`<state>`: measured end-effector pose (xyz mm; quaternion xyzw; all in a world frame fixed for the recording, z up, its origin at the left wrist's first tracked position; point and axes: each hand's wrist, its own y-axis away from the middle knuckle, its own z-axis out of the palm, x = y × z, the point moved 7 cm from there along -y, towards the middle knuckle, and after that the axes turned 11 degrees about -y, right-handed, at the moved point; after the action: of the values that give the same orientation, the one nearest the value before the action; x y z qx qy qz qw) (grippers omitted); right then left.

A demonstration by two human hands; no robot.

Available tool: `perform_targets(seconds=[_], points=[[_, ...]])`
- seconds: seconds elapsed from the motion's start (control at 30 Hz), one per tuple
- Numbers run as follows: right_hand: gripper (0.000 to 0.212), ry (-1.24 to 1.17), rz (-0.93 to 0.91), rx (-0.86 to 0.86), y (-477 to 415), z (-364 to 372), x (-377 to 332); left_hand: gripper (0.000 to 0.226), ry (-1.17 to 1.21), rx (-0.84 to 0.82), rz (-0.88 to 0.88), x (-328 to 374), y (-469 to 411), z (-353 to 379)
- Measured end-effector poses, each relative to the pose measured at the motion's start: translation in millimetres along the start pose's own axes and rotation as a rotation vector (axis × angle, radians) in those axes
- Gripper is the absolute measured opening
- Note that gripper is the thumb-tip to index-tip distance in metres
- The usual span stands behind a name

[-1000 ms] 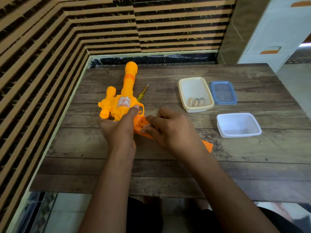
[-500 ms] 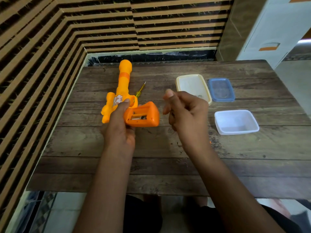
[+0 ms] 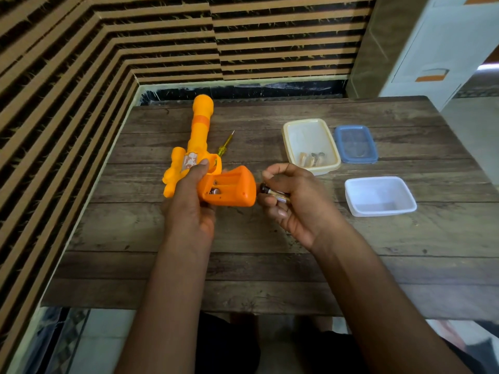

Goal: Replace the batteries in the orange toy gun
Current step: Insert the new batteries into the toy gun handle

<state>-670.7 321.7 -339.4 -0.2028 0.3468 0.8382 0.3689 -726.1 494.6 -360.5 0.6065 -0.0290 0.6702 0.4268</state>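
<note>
The orange toy gun (image 3: 198, 141) lies on the wooden table (image 3: 270, 260), barrel pointing away from me. My left hand (image 3: 189, 201) grips its body beside the grip (image 3: 229, 187), whose battery bay is uncovered and shows one battery inside. My right hand (image 3: 291, 201) holds a dark battery (image 3: 272, 192) just right of the grip's end. A cream tub (image 3: 294, 130) to the right holds several batteries (image 3: 312, 158).
A yellow-handled screwdriver (image 3: 225, 145) lies right of the gun barrel. A blue lid (image 3: 355, 143) sits beside the cream tub, and a white tub (image 3: 379, 197) stands nearer, at the right. A striped wall borders the table at left and back.
The gun's grip was turned so its uncovered battery bay faces up. My right hand left the grip, lifted, then came back down beside it holding a battery.
</note>
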Motion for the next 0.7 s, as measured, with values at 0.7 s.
perform_targets(seconds=[0.7], points=[[0.020,-0.115,0.014,-0.370,1.6,14.1,-14.8,0.056,-0.051,-0.005,-0.024,-10.2,-15.2,-5.9]])
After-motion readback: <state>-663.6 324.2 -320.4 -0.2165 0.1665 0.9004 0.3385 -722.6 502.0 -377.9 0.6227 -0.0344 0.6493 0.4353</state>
